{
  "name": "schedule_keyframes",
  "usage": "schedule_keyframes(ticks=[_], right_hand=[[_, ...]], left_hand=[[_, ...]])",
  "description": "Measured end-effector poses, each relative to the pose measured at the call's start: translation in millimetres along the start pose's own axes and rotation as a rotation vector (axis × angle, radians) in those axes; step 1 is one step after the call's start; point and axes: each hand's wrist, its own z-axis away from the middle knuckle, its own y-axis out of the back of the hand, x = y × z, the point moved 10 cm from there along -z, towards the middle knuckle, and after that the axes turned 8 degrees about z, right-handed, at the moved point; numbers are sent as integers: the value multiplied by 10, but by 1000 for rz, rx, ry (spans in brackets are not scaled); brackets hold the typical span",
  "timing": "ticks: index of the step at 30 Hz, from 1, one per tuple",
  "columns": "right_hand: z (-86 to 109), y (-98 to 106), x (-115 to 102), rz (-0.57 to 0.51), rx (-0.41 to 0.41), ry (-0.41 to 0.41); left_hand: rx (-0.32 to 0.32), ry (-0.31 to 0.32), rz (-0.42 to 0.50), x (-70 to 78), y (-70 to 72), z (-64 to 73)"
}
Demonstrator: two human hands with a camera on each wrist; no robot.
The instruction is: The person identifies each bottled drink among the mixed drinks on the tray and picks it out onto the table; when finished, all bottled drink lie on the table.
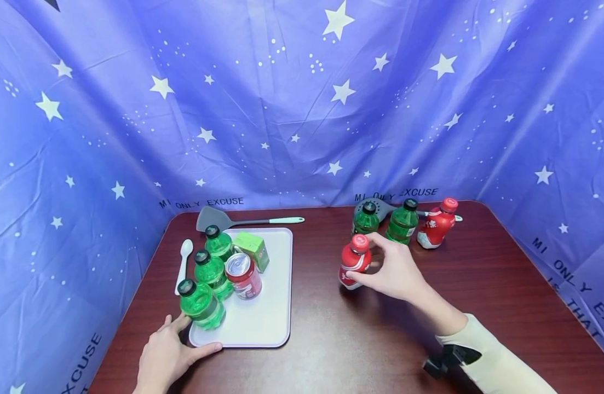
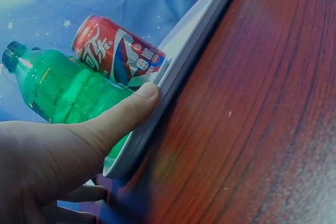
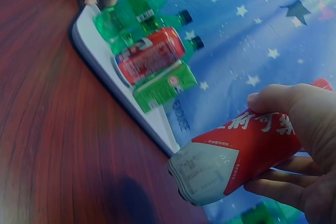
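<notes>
Red-capped cola bottle (image 1: 354, 264) between its thumb and fingers, my right hand (image 1: 399, 269) appears in the lifting step, the next move likely calling for a steady, upright hold, as my loosely spread left hand (image 1: 165, 351) touches the pale tray (image 1: 272, 323) beside it.

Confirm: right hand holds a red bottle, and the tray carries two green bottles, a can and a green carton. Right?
Wrong count: the head view shows three green bottles on the tray, not two. The rest holds.
</notes>
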Motion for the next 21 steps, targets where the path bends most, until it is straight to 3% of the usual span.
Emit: schedule_keyframes(ticks=[21], right_hand=[[336,757,583,215,173,-121]], left_hand=[[-6,14,-4,-3,-7,1]])
